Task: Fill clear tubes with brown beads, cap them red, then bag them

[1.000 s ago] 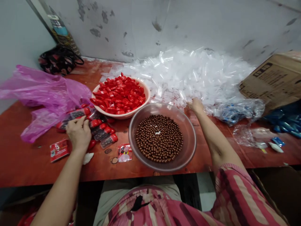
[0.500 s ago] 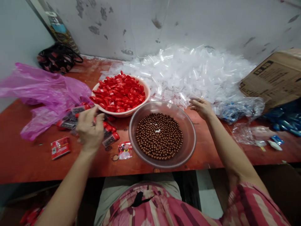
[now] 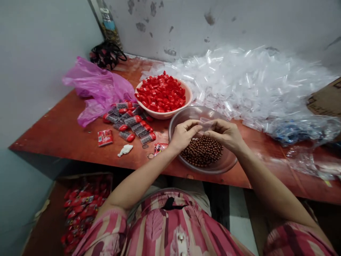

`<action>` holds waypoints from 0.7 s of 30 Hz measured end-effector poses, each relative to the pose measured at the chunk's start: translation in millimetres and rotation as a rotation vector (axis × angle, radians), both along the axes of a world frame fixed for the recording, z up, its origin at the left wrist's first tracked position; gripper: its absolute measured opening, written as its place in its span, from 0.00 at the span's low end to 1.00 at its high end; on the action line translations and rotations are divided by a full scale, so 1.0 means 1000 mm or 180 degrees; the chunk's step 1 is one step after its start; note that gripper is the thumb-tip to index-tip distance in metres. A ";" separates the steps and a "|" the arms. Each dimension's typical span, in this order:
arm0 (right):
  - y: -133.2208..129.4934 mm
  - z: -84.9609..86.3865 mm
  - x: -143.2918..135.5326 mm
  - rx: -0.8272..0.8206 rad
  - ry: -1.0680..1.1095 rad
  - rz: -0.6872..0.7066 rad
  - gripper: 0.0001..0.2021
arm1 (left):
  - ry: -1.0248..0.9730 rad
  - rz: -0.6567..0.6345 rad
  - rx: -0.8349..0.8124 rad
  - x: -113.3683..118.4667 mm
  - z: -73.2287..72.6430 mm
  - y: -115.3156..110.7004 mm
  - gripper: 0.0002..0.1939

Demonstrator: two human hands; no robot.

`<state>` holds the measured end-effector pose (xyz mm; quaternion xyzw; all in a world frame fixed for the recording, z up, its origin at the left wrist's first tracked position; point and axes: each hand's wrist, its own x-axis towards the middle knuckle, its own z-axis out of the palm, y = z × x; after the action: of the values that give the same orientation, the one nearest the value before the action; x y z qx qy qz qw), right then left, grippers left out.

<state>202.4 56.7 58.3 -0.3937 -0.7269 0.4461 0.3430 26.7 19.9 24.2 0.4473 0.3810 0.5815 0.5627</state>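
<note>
Clear plastic tube, one, small: held above the metal bowl, pinched between the fingertips of left hand and right hand, both closed on it, close together; its contents cannot be told. Metal bowl, one, round: brown balls pooled inside, near rim just back from the table's front edge. Pale bowl, one: heaped with red caps, behind and left of the metal bowl, rims overlapping in view; contact cannot be told. Capped tubes, a cluster: left of both bowls, beside a pink bag. Red packet and white scrap, one each: on the left front of the red table, open tabletop running from the packet out to the left edge. Clear tubes, loose pile: along the back wall, filling the rear. Crumpled clear plastic: at right, a stretch of open tabletop between it and the metal bowl.
</note>
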 end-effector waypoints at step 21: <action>0.071 -0.044 0.011 0.0946 -0.3293 0.0833 0.05 | 0.0836 0.0499 0.0102 -0.033 -0.013 0.004 0.13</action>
<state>213.6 127.5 14.3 -0.4153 -0.8985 0.1261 -0.0652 -6.7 23.9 11.1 0.4972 0.4758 0.5662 0.4537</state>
